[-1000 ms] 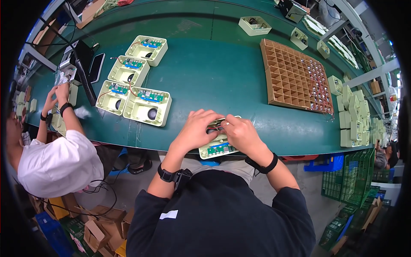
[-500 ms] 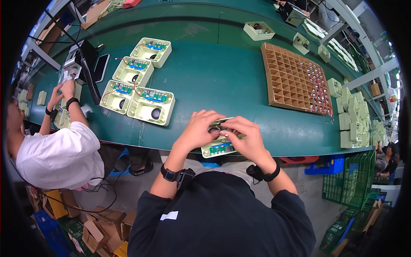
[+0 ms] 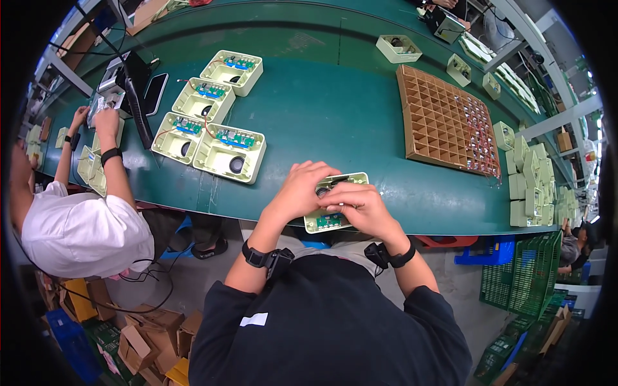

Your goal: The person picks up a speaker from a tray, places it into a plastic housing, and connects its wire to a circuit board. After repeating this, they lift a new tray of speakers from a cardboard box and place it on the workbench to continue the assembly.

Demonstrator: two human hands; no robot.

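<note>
At the table's near edge in front of me lies a pale green plastic housing (image 3: 358, 179) with a green circuit board (image 3: 329, 220) at its near end. My left hand (image 3: 301, 194) is closed over its left side, fingertips reaching inside near a round black speaker (image 3: 323, 192), partly covered. Over the middle of the housing, my right hand (image 3: 362, 209) pinches with thumb and forefinger. A tiny white spot shows at those fingertips; I cannot make out what it is. Both hands meet above the opening, hiding much of the inside.
Similar housings (image 3: 230, 154) with boards and speakers stand at left. A cardboard divider tray (image 3: 444, 122) with wired parts lies at right, beside stacked housings (image 3: 529, 180). A person in white (image 3: 84, 225) works at far left near a phone (image 3: 154, 94). Green crates (image 3: 520, 270) stand lower right.
My right hand has shifted slightly left, its fingers drawn closer together, uncovering the housing's far right corner. The person at left has moved both hands apart.
</note>
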